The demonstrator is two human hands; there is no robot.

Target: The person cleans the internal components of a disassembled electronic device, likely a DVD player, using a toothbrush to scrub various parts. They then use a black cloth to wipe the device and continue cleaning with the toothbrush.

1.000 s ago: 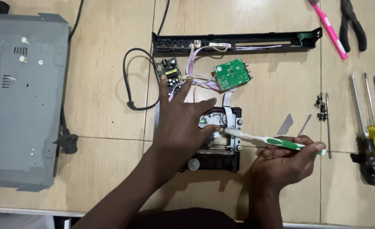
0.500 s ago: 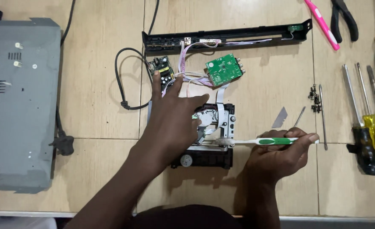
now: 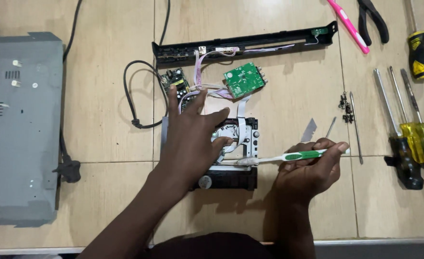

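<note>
Head view — toothbrush (image 3: 288, 156) pinched in right fingers (image 3: 334, 148), left fingers (image 3: 212, 117) spread on drive mechanism (image 3: 243, 139).

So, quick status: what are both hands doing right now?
Left hand flat on black-framed metal disc drive. Right hand grips green-and-white toothbrush, bristles on drive's near edge. Ribbon cables nearby, not blocking.

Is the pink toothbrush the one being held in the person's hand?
No, the right hand holds the green and white toothbrush, while the pink toothbrush lies untouched at the top of the table beside the pliers.
</note>
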